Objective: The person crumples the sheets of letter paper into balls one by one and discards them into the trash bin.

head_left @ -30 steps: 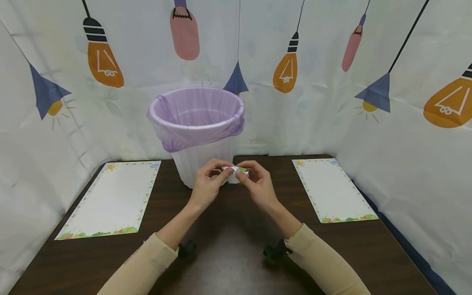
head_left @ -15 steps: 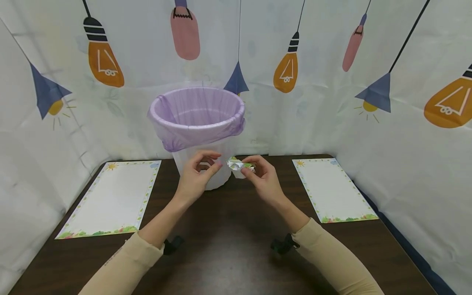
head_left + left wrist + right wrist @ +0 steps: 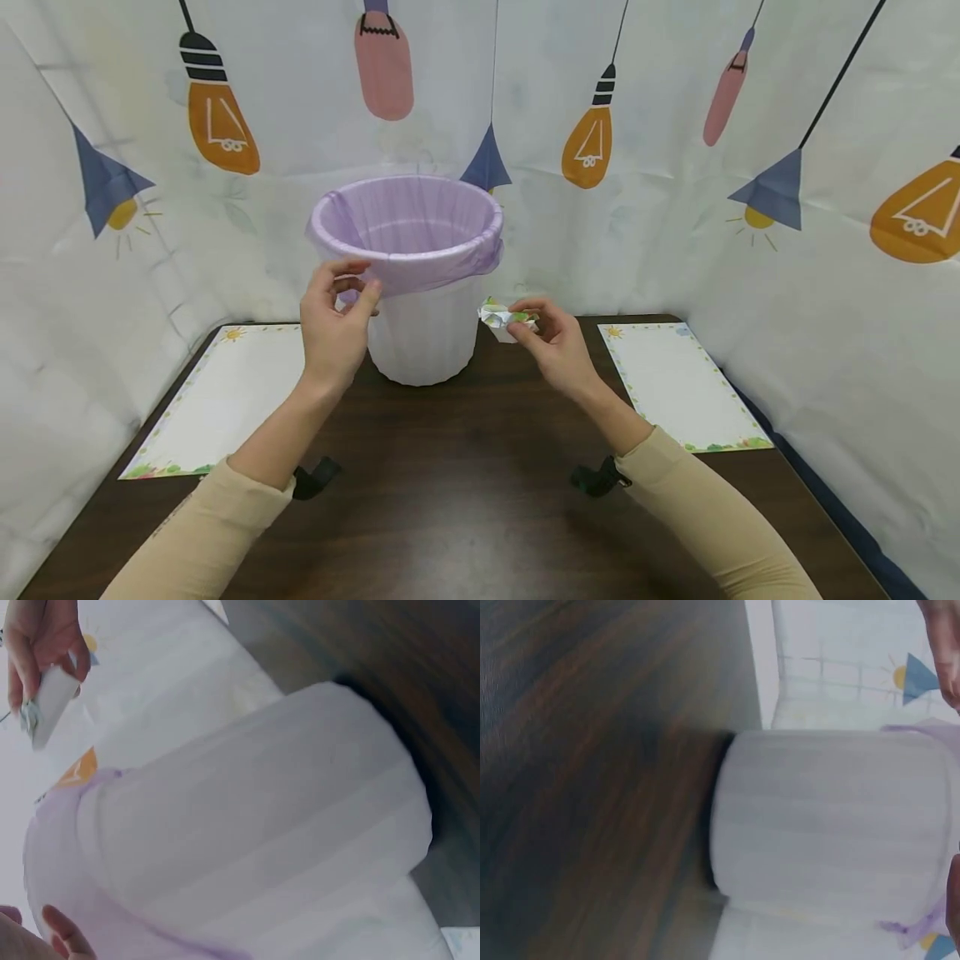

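Observation:
My right hand [image 3: 553,346] pinches a small white box-like piece with a crumpled white-and-green wrapper [image 3: 502,318], held over the table to the right of the bin. The left wrist view shows its flat white side [image 3: 54,705] under the fingers. My left hand [image 3: 333,325] is raised at the left side of the bin, thumb and fingers apart and loosely bent, with nothing seen between them. A white ribbed bin [image 3: 423,333] stands upright at the back of the table. Its thin purple bag [image 3: 442,271] is folded over the rim. Whether my left fingertips touch the bag I cannot tell.
A white sheet with a leafy printed border [image 3: 225,400] lies at the left of the dark wooden table [image 3: 465,492]. Another such sheet [image 3: 682,383] lies at the right. A white curtain printed with lamps [image 3: 622,233] hangs close behind and at both sides.
My left hand has let go of the wrapped piece and moved left and up beside the bin's rim. My right hand has moved slightly right and up, still holding the piece.

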{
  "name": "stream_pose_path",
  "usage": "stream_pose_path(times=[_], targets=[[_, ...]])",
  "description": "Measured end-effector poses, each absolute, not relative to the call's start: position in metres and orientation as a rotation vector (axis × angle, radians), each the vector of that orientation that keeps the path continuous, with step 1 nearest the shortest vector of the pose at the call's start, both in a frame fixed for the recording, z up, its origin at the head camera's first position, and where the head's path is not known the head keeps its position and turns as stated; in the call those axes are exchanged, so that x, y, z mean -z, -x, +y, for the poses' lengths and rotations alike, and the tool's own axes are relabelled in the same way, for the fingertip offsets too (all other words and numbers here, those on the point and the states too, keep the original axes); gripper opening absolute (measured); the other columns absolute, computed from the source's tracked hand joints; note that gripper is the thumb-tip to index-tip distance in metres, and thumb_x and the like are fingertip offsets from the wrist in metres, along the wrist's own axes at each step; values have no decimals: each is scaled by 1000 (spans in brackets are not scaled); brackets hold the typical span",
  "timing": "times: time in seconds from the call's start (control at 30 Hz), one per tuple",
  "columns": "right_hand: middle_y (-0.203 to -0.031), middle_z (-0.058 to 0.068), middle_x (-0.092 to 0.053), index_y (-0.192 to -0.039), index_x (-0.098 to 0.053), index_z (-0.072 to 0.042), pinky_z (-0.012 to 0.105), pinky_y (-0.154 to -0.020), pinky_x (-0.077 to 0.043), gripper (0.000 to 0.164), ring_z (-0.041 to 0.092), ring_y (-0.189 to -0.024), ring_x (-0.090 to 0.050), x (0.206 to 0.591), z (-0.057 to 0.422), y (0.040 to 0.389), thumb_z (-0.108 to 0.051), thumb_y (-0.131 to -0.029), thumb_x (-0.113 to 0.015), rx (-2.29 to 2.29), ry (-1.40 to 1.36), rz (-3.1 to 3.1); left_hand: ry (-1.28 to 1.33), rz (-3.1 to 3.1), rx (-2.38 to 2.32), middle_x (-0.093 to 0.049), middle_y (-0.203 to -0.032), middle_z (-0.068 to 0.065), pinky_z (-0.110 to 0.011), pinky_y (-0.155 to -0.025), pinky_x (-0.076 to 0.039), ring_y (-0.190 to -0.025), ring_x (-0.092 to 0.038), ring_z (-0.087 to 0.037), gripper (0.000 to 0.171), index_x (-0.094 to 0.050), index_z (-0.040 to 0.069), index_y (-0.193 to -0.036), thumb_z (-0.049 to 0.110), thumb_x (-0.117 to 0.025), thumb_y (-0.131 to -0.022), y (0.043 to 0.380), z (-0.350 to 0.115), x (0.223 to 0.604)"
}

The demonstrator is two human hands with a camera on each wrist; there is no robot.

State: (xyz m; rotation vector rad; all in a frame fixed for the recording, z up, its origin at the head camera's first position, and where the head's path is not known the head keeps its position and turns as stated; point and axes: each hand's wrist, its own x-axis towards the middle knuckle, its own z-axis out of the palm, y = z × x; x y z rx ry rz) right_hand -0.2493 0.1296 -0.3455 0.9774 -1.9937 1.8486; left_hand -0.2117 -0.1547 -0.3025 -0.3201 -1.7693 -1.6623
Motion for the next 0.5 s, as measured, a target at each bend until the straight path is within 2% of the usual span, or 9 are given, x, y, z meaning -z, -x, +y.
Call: stream_pose_path(times=[0.2,0.4,0.5], targets=[[-115,12,-61,-118,-63,4,23,-70,-52,20,15,-85,-58,328,136,252,5,-98,-65,-1832,-998,-2002,153,-1673,1868,-46,-120,-8,-22,-69,-55,-97,-55,-18,37,-61,8,-131,-6,-64,-96,217,-173,283],[-119,14,-59,-117,-62,4,23,-66,-50,19,18,-91,-57,309,138,257,6,-98,-64,-1812,-1055,-1980,18,-1588,2120,-42,-120,-6,-23,-74,-56,-100,-50,-16,43,-51,8,-141,-2,-59,-101,223,-196,270],[-117,12,-59,-117,-61,6,23,-72,-53,19,19,-93,-58,299,136,261,8,-98,-64,-1810,-1089,-1957,-28,-1540,2235,-43,-118,-5,-26,-77,-57,-101,-50,-16,42,-49,9,-142,3,-61,-102,226,-205,265]])
